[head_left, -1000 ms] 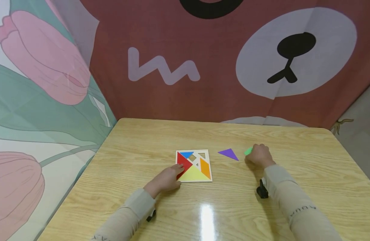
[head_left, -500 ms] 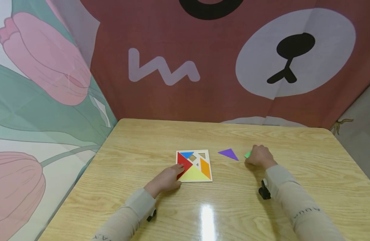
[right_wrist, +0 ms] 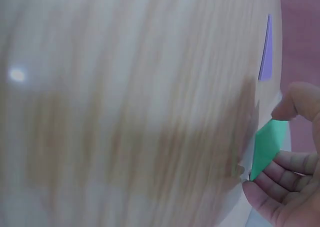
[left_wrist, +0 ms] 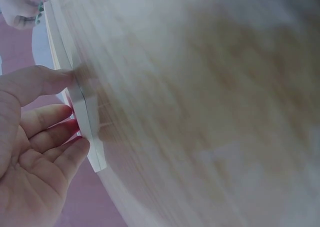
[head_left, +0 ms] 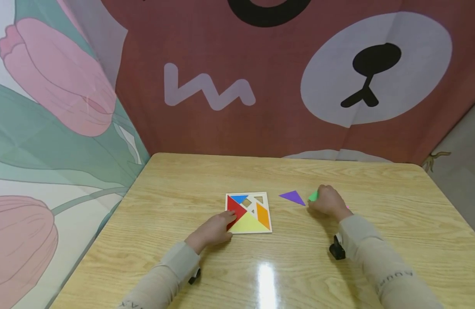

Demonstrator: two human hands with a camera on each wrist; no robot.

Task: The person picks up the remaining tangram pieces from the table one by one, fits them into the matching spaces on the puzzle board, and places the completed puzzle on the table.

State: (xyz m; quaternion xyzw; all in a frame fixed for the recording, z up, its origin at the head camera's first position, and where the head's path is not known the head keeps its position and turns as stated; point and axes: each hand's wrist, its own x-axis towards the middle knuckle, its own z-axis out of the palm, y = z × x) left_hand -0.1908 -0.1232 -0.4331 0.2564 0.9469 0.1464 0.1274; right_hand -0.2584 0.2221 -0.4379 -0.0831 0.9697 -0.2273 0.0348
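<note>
A square white tangram board (head_left: 241,233) lies mid-table, with red, yellow, blue and orange pieces in it and several white-edged gaps at its upper right. My left hand (head_left: 212,229) rests at its left front corner, fingers over the red piece (head_left: 234,207), thumb against the front edge. In the left wrist view the thumb touches the board's side (left_wrist: 82,94). My right hand (head_left: 328,201) pinches a flat green tangram piece (right_wrist: 270,144) between thumb and fingertips, tilted up close over the table. Left of that hand a purple triangle (head_left: 293,197) lies flat.
A bit of pink (head_left: 347,207) shows beside the right wrist, mostly hidden by it. The wooden table (head_left: 175,184) ends at a patterned cloth backdrop (head_left: 206,133). Each wrist wears a small black camera (head_left: 337,248).
My right hand has shifted slightly left with the green piece, and more of that piece shows. A speck of pink has come into sight by the wrist. My left hand keeps its place.
</note>
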